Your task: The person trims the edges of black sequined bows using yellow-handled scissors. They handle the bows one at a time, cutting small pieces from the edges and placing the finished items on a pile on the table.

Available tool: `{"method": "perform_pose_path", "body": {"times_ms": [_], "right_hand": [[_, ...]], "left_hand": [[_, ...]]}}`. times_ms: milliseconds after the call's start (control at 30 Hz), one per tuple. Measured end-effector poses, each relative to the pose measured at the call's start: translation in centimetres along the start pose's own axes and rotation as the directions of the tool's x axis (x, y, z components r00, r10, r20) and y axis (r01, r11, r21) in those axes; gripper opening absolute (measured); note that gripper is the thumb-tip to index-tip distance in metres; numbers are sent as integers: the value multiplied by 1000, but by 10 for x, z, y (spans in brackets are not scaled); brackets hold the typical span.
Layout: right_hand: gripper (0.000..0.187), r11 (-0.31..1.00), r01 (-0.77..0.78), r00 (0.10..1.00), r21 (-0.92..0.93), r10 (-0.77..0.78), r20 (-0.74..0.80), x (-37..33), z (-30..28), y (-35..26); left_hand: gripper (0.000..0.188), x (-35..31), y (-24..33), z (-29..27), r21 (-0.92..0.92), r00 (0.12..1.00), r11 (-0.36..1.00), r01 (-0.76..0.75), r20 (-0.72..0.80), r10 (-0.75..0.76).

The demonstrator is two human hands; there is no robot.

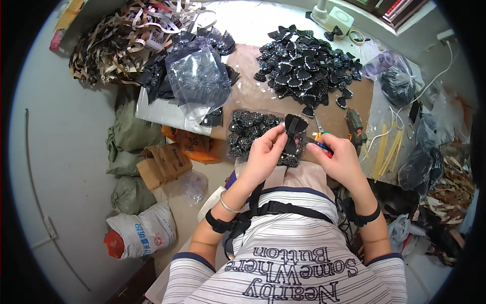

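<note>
My left hand (266, 153) pinches a black fabric bow (295, 123) between thumb and fingers, at the near edge of the table. Close to its right, my right hand (340, 156) is closed on a small dark tool with red and blue on its handle (323, 147); its exact kind is hard to make out. Beneath and left of the bow lies a clear bag of black sparkly bows (248, 133). Scissors (318, 130) with orange and green handles lie just beyond my right fingers, partly hidden.
A large heap of black bows with shiny trim (306, 66) covers the far middle. Clear plastic bags (198, 73) lie at left, near tangled ribbon strips (119, 45). At right are a glue gun (356, 124), yellow sticks (389, 152) and a white cable (430, 86).
</note>
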State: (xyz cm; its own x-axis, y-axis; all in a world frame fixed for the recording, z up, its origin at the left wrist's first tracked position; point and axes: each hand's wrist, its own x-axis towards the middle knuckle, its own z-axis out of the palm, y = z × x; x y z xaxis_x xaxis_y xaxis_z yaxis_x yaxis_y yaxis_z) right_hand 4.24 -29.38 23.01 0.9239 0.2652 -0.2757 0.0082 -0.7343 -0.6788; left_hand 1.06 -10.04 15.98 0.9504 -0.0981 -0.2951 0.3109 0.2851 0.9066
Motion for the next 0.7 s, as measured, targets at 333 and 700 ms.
{"method": "perform_pose_path", "body": {"times_ms": [333,700], "right_hand": [[36,991,129,991,32,-130,26,-3,6,-3],[36,1000,-8,1000,-17,8,15,-4,-5,-7]], "left_hand": [[36,-11,1,8,118,1000,993,25,-10,-24],[35,-15,20,10,292,995,952,-96,17,95]]}}
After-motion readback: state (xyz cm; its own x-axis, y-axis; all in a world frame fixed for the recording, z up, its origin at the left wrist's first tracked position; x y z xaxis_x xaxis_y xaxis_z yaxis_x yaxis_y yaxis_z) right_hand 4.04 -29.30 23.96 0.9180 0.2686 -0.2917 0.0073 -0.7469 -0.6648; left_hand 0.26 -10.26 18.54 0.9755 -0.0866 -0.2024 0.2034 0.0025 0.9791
